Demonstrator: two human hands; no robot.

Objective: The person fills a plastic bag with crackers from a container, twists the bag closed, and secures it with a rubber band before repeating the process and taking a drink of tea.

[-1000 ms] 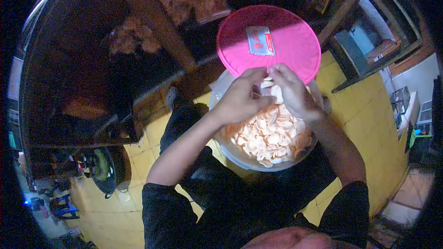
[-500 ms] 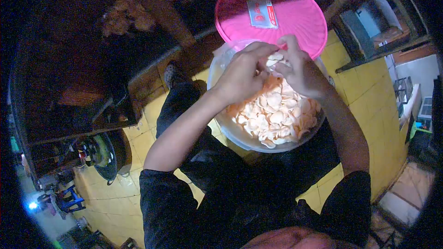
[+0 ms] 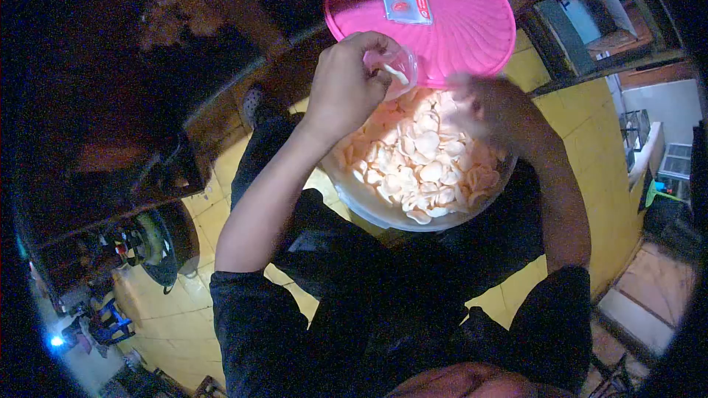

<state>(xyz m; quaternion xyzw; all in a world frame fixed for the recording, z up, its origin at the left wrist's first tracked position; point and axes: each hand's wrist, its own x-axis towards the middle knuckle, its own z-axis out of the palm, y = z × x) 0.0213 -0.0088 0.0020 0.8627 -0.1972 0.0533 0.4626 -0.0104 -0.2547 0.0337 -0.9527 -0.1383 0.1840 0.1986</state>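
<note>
My left hand [image 3: 345, 87] grips a small clear plastic bag [image 3: 408, 64] between thumb and fingers, above the far left rim of the tub. A pale cracker piece [image 3: 394, 74] shows in or behind the clear plastic. My right hand [image 3: 483, 107] is smeared by motion over the far right of the crackers, and its fingers are not distinct. Below both hands, a translucent round tub [image 3: 369, 211] holds many pale, curled crackers [image 3: 431, 166]. It sits between my legs.
A round pink lid [image 3: 464, 18] with a label lies beyond the tub. Dark wooden furniture [image 3: 110, 155] stands on the left, with a dark wok-like pan [image 3: 171, 250] by it. Yellow tiles [image 3: 582, 169] cover the floor, and a wooden shelf [image 3: 590, 37] stands at upper right.
My hands have come apart: the left moved left and up with the plastic bag, while the right dropped to the crackers on the right. The whole view has shifted slightly.
</note>
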